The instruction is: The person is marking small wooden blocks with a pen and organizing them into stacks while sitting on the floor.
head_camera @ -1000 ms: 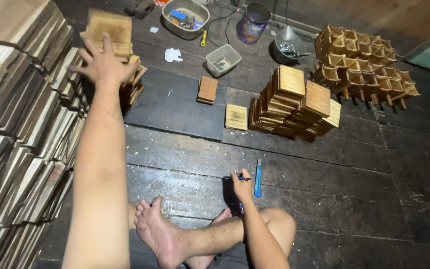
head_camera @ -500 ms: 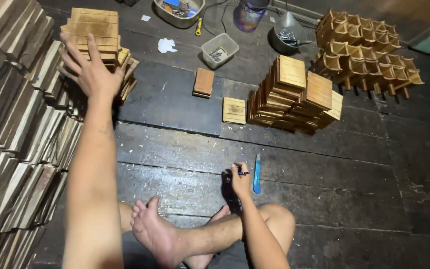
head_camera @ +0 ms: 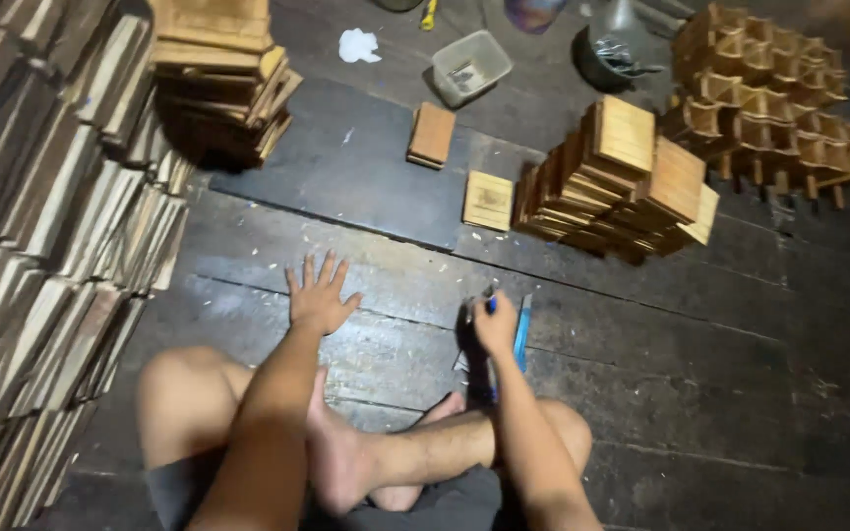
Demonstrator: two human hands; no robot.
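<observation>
Left hand [head_camera: 319,295]: flat on floor [head_camera: 740,393], fingers spread wide, holding nothing. Right hand [head_camera: 495,323]: closed around dark tool [head_camera: 473,344] standing on floor just ahead of crossed legs. Blue knife [head_camera: 521,334] just beside right hand. Block stack [head_camera: 612,177] farther ahead; slat pile [head_camera: 41,226] along floor's left edge.

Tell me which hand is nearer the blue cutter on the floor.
Right. The right hand sits right beside the blue cutter, gripping a dark tool. The left hand lies flat on the floorboards, well off to the cutter's left.
</observation>
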